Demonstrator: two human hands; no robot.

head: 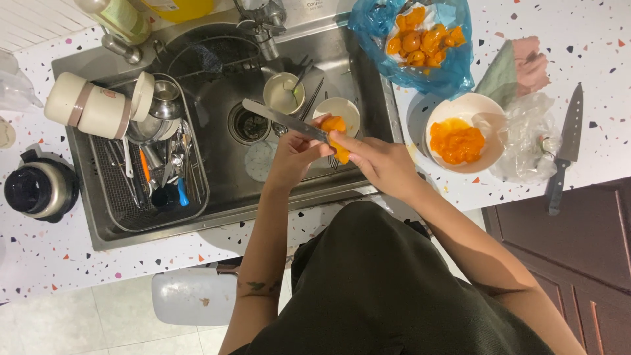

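Head view, left fingers gripping knife, right fingers pinching orange fruit over sink centre

The orange fruit piece is small and bright, with a rounded top and a long lower part. It sits up in the air over the sink, pinched between fingers at its lower end. A knife with a long, thin silver blade touches its top. The blade is tilted, pointing up and to the left, away from the fruit. The handle end is hidden inside a closed hand, right beside the fruit.
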